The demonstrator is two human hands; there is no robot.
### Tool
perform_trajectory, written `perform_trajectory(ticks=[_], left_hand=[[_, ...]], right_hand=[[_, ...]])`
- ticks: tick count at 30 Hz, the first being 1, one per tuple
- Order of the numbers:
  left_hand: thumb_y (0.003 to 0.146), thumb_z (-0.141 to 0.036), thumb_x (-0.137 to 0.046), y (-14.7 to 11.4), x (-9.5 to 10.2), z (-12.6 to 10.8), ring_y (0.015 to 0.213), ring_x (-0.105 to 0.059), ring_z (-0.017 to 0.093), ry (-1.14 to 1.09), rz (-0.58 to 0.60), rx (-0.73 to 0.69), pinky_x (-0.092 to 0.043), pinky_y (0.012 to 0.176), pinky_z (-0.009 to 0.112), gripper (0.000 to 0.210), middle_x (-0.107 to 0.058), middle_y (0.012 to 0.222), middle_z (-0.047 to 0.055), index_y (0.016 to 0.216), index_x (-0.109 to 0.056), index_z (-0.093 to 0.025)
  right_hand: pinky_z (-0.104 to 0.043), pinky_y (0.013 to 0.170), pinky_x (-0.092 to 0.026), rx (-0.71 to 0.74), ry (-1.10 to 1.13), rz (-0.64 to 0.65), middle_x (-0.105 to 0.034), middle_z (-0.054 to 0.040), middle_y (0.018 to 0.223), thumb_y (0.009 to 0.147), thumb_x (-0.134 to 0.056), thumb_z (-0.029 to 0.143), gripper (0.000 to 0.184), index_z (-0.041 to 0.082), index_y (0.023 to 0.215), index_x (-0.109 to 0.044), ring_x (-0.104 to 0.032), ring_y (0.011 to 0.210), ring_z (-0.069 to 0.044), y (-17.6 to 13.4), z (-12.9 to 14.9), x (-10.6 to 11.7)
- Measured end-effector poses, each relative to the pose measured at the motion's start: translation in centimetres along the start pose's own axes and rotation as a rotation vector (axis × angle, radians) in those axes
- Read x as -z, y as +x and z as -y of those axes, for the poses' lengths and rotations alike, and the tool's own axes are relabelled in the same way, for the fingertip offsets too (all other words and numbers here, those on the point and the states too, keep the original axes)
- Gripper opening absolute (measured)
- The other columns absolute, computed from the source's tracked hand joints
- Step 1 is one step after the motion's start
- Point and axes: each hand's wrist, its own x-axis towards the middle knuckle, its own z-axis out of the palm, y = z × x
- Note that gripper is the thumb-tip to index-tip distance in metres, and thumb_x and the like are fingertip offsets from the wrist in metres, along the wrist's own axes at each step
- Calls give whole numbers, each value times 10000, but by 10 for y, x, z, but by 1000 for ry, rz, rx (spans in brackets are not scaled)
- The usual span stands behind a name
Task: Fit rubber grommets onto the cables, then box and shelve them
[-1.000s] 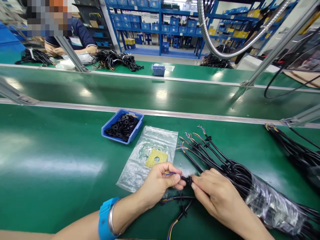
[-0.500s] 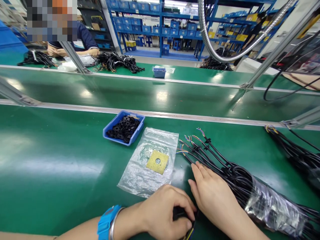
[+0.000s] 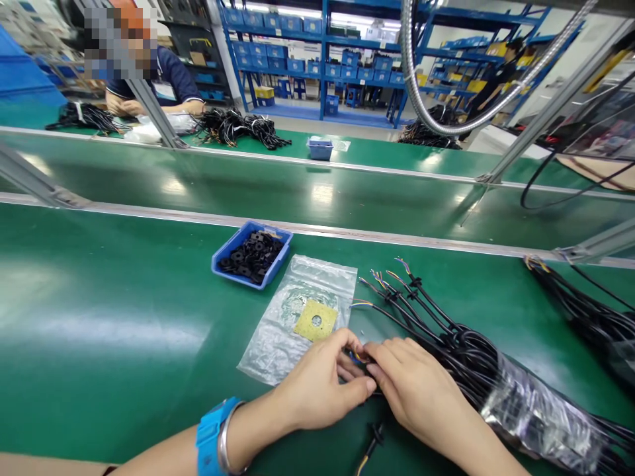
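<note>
My left hand [image 3: 322, 387], with a blue wristband [image 3: 211, 436] and a silver bangle at the wrist, meets my right hand [image 3: 419, 387] at the front of the bench. Both sets of fingers are closed around the end of a black cable, whose coloured wires [image 3: 355, 357] poke out between them. Most of that cable end is hidden by the fingers. Below the hands lies another cable end with a black grommet [image 3: 377, 434]. To the right is a bundle of black cables [image 3: 461, 340], several ending in grommets and bare coloured wires, with clear plastic wrap [image 3: 540, 413] around it.
A blue bin [image 3: 214, 264] holds small black parts. Beside it, a clear zip bag [image 3: 268, 350] lies under a yellow square [image 3: 317, 320] with a hole. More cables [image 3: 580, 304] lie at far right. Across the metal rail [image 3: 317, 230], a co-worker [image 3: 171, 76] sits at another bench.
My left hand has let go of a grommeted cable end, now lying near the bottom edge, and moved up. My right hand has curled from lying flat to gripping another cable end.
</note>
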Motion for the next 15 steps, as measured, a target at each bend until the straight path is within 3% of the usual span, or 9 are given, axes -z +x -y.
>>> perform_trajectory(ticks=[3,6,9,12,15], left_hand=[[725,-186,-695,-1,4,-4,864,-609,156,84,-68,-173,-512,761,289,454,-613,1003,48,1155,-551,-210],[792,-226,-671,1,11,-7,801,-611,142,141,-54,-342,-498,753,275,138,-654,835,34,924,-700,-199],[820,-250,-655,2,18,-6,803,-645,142,224,-46,-439,-513,751,254,125,-708,834,54,903,-712,-175],[889,-230,-549,-1,20,-4,846,-664,162,561,-65,-575,-529,752,260,242,-721,910,88,1092,-657,-155],[920,-195,-422,-7,15,-5,694,-651,202,940,-140,-590,-521,598,312,269,-686,767,90,1023,-665,-141]], right_hand=[[-319,711,-319,0,5,41,-560,-24,818,943,-376,142,196,199,960,-563,-459,733,-176,-1,1,2],[-309,702,-326,13,30,60,-546,-16,776,950,-375,161,194,202,863,-543,-458,705,-168,-3,3,4],[-303,717,-349,10,61,41,-546,-10,743,963,-362,178,215,198,810,-512,-471,686,-157,-5,3,6],[-294,706,-378,-15,59,30,-574,-19,757,976,-330,194,226,196,860,-523,-520,699,-155,-5,2,5],[-279,643,-408,-22,-7,-20,-603,-25,753,986,-303,217,232,192,1000,-533,-570,687,-160,-4,1,-1]])
